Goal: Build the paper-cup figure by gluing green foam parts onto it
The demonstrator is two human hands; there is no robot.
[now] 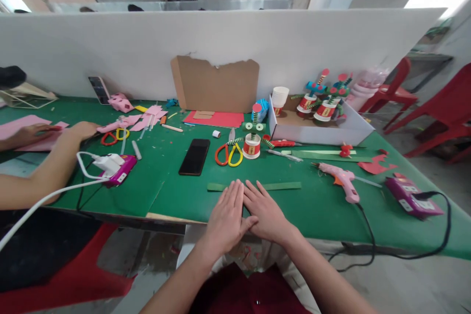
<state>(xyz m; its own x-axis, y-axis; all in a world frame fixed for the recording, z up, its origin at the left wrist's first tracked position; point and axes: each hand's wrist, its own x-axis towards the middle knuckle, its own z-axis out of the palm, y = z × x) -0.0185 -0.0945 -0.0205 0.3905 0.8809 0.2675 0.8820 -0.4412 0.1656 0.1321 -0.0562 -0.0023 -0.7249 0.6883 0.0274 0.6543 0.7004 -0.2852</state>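
Observation:
A narrow green paper strip (283, 186) lies crosswise on the green table near its front edge. My left hand (228, 211) rests flat over the strip's middle, fingers stretched out. Beside it my right hand (265, 213) lies flat too, its fingertips touching the strip; the two hands meet at the fingers and the thumbs. Under them the middle of the strip is hidden. Just beyond stands a paper-cup figure (252, 146) with a green head, coiled paper arms and a red disc on top. Scissors (228, 154) with red and yellow handles lie beside it.
A black phone (194, 157) lies left of the strip. To the right are a pink glue gun (340, 179) and a purple power strip (414, 197), both corded. A white box (320, 132) holds more cup figures. At left, a co-worker's arms (55, 171) handle pink paper.

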